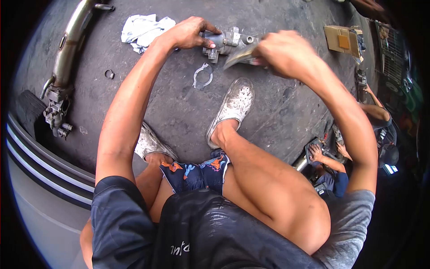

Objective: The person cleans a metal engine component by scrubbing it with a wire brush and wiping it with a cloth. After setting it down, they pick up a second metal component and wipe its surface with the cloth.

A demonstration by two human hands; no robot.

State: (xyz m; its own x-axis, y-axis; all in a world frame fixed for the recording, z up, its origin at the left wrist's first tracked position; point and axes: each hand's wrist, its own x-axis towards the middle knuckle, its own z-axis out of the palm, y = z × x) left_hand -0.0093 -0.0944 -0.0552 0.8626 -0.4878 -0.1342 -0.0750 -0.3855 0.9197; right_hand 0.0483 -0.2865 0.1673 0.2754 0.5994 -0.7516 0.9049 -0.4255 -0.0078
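I squat over a dark concrete floor. My left hand (pixel 190 33) grips a grey metal engine part (pixel 226 42) that rests on the floor ahead of my feet. My right hand (pixel 282 51) is shut on a thin folded grey sheet, like sandpaper (pixel 239 56), pressed against the part's right end; the sheet is blurred. A flat metal gasket (pixel 202 76) lies on the floor just below the part, near my right shoe (pixel 233 105).
A crumpled white rag (pixel 143 29) lies at the left of the part. A small ring clamp (pixel 109 74) and a long exhaust pipe assembly (pixel 62 62) sit at far left. A cardboard box (pixel 342 40) stands at right. Another person (pixel 354 143) works at right.
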